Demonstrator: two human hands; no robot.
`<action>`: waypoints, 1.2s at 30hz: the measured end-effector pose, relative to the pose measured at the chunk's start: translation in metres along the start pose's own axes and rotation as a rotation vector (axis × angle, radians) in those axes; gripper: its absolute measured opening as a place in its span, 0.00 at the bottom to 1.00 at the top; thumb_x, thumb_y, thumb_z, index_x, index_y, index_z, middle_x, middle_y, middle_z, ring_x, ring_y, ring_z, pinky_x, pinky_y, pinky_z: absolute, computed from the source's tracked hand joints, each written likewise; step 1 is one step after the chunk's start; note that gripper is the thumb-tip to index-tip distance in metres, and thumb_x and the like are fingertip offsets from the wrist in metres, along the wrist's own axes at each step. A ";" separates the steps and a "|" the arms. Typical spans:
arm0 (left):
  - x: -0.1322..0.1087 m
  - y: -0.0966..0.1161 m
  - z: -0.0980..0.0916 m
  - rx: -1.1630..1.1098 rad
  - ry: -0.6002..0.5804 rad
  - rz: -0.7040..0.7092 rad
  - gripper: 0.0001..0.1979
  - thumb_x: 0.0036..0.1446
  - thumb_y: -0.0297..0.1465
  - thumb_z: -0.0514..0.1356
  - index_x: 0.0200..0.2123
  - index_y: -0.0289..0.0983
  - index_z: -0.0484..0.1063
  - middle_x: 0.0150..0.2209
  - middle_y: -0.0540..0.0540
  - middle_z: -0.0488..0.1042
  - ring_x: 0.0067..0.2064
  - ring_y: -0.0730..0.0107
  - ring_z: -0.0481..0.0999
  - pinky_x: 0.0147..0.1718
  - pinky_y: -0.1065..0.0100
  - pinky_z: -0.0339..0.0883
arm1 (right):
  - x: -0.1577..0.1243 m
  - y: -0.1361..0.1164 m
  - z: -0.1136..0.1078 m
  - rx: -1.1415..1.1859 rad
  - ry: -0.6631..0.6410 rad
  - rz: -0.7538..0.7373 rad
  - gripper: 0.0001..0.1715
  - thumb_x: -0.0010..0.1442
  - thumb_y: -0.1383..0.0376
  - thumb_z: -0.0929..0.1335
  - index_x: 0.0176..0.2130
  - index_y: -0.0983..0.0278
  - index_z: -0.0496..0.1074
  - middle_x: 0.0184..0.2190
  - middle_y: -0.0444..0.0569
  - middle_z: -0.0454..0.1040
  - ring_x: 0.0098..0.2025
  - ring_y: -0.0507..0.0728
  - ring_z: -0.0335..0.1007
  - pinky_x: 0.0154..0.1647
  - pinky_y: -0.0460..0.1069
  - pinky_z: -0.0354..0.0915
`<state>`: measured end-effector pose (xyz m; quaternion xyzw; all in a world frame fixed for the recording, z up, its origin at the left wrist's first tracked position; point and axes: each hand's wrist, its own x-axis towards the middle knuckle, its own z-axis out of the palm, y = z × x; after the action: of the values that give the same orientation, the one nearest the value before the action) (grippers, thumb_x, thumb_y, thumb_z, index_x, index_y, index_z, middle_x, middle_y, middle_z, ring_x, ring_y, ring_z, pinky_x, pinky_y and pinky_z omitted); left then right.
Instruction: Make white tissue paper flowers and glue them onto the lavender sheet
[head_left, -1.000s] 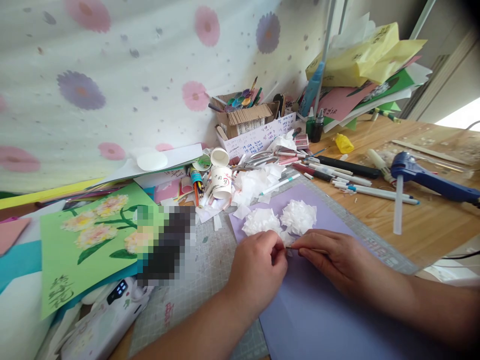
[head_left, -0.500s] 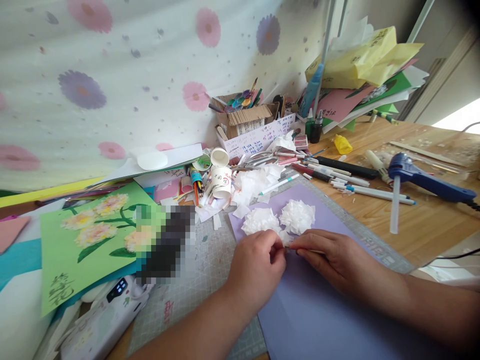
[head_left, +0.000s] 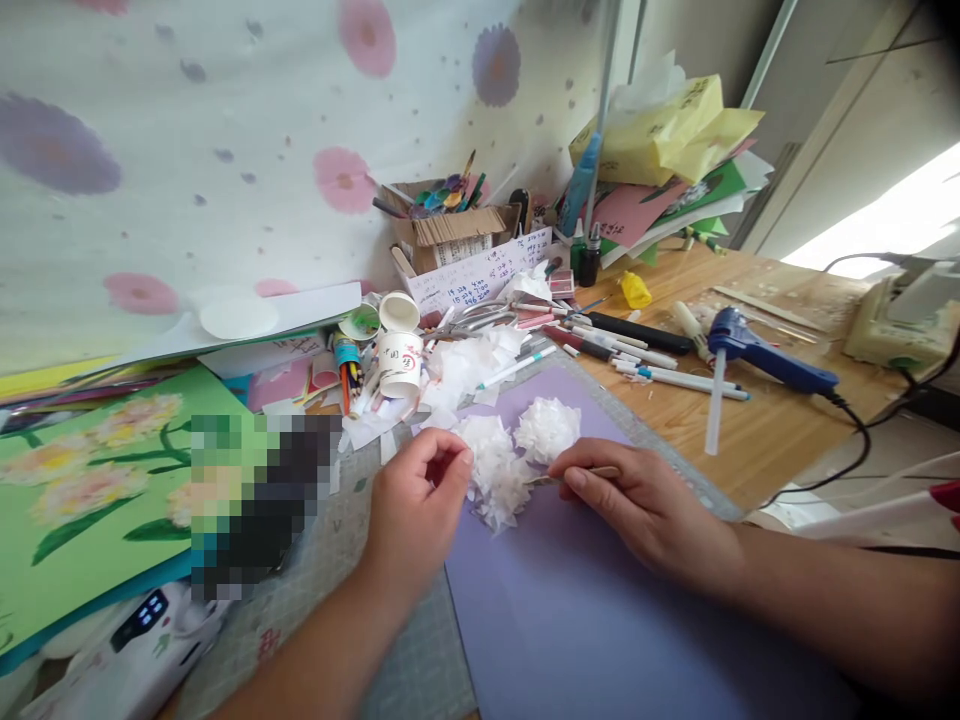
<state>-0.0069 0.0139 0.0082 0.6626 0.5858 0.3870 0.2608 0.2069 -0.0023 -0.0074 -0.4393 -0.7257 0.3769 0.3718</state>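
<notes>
Ruffled white paper flowers lie on a purple sheet (head_left: 570,600): one flower (head_left: 549,430) at the back right, and a clump of white petals (head_left: 501,488) in front of it and to the left. My right hand (head_left: 630,495) grips a thin wooden stick (head_left: 600,472), whose tip reaches the right side of the petal clump. At the clump's left edge is my left hand (head_left: 424,500), thumb and forefinger pinched together. Whatever sits between those fingertips is too small to make out.
Behind the sheet lie white paper scraps (head_left: 472,365), a paper cup (head_left: 399,365) and several pens (head_left: 645,350). A blue glue gun (head_left: 765,350) rests on the right. Left are a green flower picture (head_left: 112,490) and a white device (head_left: 142,650). A grey cutting mat (head_left: 337,620) lies underneath.
The view has swung to the right. My hands have moved apart, revealing the petal clump between them. The stick's tip now shows at its right side.
</notes>
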 end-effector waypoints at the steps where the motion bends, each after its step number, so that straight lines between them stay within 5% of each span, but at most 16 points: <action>1: 0.000 0.001 0.000 0.044 -0.022 0.044 0.05 0.54 0.31 0.56 0.27 0.38 0.69 0.25 0.53 0.69 0.27 0.73 0.67 0.28 0.72 0.61 | 0.000 0.000 0.000 0.000 -0.001 0.001 0.13 0.64 0.62 0.60 0.37 0.66 0.70 0.28 0.47 0.73 0.29 0.51 0.70 0.31 0.44 0.66; 8: -0.002 0.004 0.002 0.268 -0.119 0.204 0.05 0.53 0.26 0.56 0.28 0.38 0.72 0.29 0.51 0.70 0.31 0.71 0.70 0.32 0.69 0.63 | 0.001 -0.003 -0.001 -0.011 -0.011 -0.035 0.12 0.63 0.64 0.61 0.36 0.65 0.71 0.29 0.48 0.74 0.29 0.51 0.70 0.30 0.44 0.65; 15: -0.004 -0.001 0.002 0.337 -0.222 0.320 0.10 0.52 0.27 0.57 0.38 0.40 0.75 0.34 0.47 0.70 0.38 0.65 0.71 0.38 0.63 0.65 | 0.001 -0.001 0.000 0.046 0.070 -0.076 0.12 0.64 0.63 0.60 0.38 0.65 0.70 0.29 0.47 0.72 0.30 0.51 0.70 0.30 0.44 0.65; 20: -0.008 0.002 0.005 0.376 -0.219 0.389 0.07 0.53 0.26 0.57 0.35 0.38 0.74 0.32 0.47 0.69 0.37 0.64 0.70 0.38 0.62 0.64 | 0.002 0.000 -0.002 0.023 0.084 -0.053 0.13 0.65 0.62 0.60 0.35 0.65 0.70 0.26 0.46 0.70 0.27 0.51 0.67 0.28 0.44 0.65; 24: -0.014 0.008 0.008 0.505 -0.243 0.484 0.15 0.51 0.29 0.61 0.44 0.42 0.72 0.43 0.44 0.69 0.45 0.57 0.67 0.44 0.54 0.61 | 0.002 0.002 -0.014 0.057 0.140 -0.129 0.13 0.66 0.62 0.59 0.42 0.64 0.70 0.28 0.47 0.72 0.30 0.51 0.70 0.33 0.45 0.67; 30: -0.008 0.002 0.004 0.565 -0.138 0.504 0.12 0.56 0.28 0.56 0.42 0.42 0.73 0.45 0.44 0.70 0.47 0.56 0.67 0.46 0.53 0.59 | -0.011 -0.006 -0.026 -0.424 -0.282 -0.349 0.16 0.64 0.71 0.59 0.47 0.65 0.71 0.40 0.54 0.76 0.41 0.56 0.72 0.43 0.50 0.68; 36: 0.011 -0.012 -0.007 0.511 0.010 0.379 0.11 0.56 0.26 0.52 0.36 0.39 0.74 0.39 0.45 0.72 0.44 0.59 0.70 0.45 0.57 0.63 | -0.031 -0.012 -0.019 -0.606 -0.495 -0.429 0.16 0.64 0.66 0.61 0.50 0.68 0.68 0.58 0.57 0.65 0.61 0.61 0.57 0.63 0.57 0.53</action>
<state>-0.0201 0.0260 0.0047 0.8022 0.5314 0.2720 0.0062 0.2297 -0.0302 0.0056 -0.2644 -0.9453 0.1554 0.1111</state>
